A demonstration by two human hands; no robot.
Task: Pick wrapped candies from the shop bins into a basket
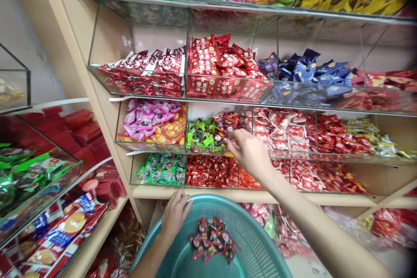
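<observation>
My left hand [175, 215] grips the rim of a round teal plastic basket [257, 230], its fingers lying over the far edge. Inside the basket is a small pile of dark red and black wrapped candies [213, 239]. My right hand [247, 150] reaches to the front of a clear shelf bin, with its fingers curled together; what they hold, if anything, is hidden. Just left of those fingers lie green wrapped candies [202, 132], and behind them red and dark wrapped candies [226, 120].
Clear bins of sweets fill the shelves: pink wrapped candies [148, 115], green and silver ones [163, 169], large red packets [224, 67], blue packets [309, 67]. A wooden upright [78, 61] stands at the left, beside biscuit packs [65, 230]. Bagged sweets [289, 230] lie below.
</observation>
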